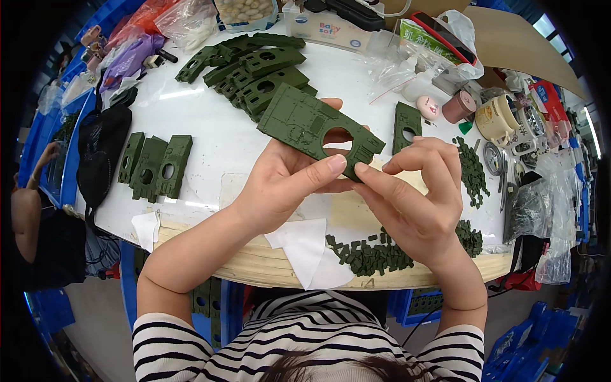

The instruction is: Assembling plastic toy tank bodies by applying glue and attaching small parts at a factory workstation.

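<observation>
My left hand (275,181) holds up a dark green plastic model tank hull (300,122), its thumb on the near edge and its fingers underneath. A large round hole shows in the hull's upper face. At the hull's right end, my right hand (425,207) has its fingers drawn together against the near corner. Whether a small part sits between those fingertips is hidden. Beneath the right hand lies a heap of small dark green blocks (375,258) at the table's front edge. Another green hull piece (406,124) rests just beyond the right hand.
Stacked green hulls (270,83) fill the back middle of the white table (210,134); a few more (175,167) lie left. Small green parts (471,169), a mug (496,120) and a brown spool (458,107) stand right. A black bag (105,153) hangs left. Another person's arm (27,223) shows far left.
</observation>
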Action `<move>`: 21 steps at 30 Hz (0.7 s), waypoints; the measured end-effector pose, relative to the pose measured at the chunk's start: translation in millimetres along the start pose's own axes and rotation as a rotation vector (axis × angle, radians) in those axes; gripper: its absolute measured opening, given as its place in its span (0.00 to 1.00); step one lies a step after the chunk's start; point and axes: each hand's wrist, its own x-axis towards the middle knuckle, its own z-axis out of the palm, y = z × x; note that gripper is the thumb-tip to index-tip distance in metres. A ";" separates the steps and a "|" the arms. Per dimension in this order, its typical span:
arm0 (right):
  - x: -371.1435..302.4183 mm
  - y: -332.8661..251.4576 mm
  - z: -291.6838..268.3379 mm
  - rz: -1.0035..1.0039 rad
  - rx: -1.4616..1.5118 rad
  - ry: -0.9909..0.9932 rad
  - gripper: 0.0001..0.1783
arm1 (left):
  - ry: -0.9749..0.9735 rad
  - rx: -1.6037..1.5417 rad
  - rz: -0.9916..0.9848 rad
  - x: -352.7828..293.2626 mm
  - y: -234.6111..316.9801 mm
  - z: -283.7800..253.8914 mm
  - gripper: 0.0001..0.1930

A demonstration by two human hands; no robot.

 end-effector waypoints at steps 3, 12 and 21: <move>-1.0 -1.1 -0.4 -0.015 -0.017 0.011 0.18 | -0.016 -0.025 0.004 1.0 -0.7 -0.9 0.33; -0.4 -1.9 0.0 -0.018 -0.001 0.006 0.20 | -0.055 -0.054 0.007 3.4 1.8 -3.2 0.33; -2.2 0.1 -0.3 -0.020 0.063 -0.012 0.23 | -0.087 -0.054 -0.013 2.3 7.7 -3.6 0.34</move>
